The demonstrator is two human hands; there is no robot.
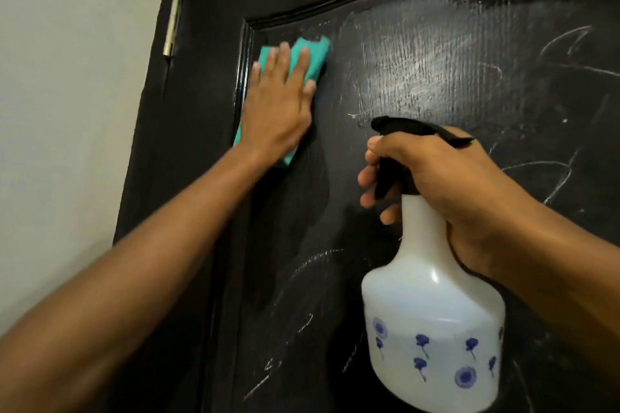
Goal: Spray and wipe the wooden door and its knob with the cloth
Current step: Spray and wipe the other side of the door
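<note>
1. Wiping is the step going on now, I think. The left hand [276, 104] lies flat, with straight fingers, on the green cloth [303, 57] and presses it against the black door [436, 60].
2. The cloth sits at the top left corner of the door's sunken panel, touching the raised trim [246, 54] that runs round it. Part of the cloth pokes out above the fingers and part below the wrist.
3. The right hand [446, 178] is wrapped round the neck of the white spray bottle [432, 329]. Its fingers curl at the black trigger [385, 178]. The bottle hangs apart from the door, with its black nozzle facing the panel.
4. To the right of the cloth the panel looks wet and streaky. White scribble marks [553, 54] show further right and lower down, so lots of the door looks not yet clean.
5. The knob is not in view, so I cannot tell how it looks.
6. Next, I think the cloth should slide right over the wet part, pushed flat. The bottle should stay out of the way until more spray is needed.
7. A brass hinge [172, 22] sits near the pale wall [67, 77] on the left.
</note>
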